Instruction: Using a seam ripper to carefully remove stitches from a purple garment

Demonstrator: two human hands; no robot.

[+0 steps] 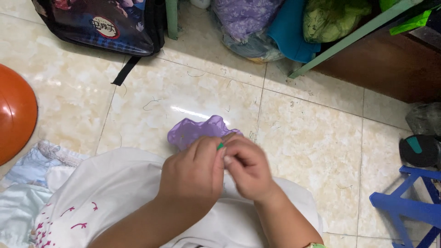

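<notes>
I see the left hand (193, 167) and right hand (245, 167) pressed together, fingertips pinching a small green piece (221, 146) between them. The ruffled purple fabric (195, 131) lies just beyond, over white cloth (119, 193); a blue stool (409, 206) stands right.

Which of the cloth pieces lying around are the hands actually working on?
The small purple ruffled cloth, on the tile floor, touched by both the left hand and right hand. The white garment merely lies beneath them.
</notes>
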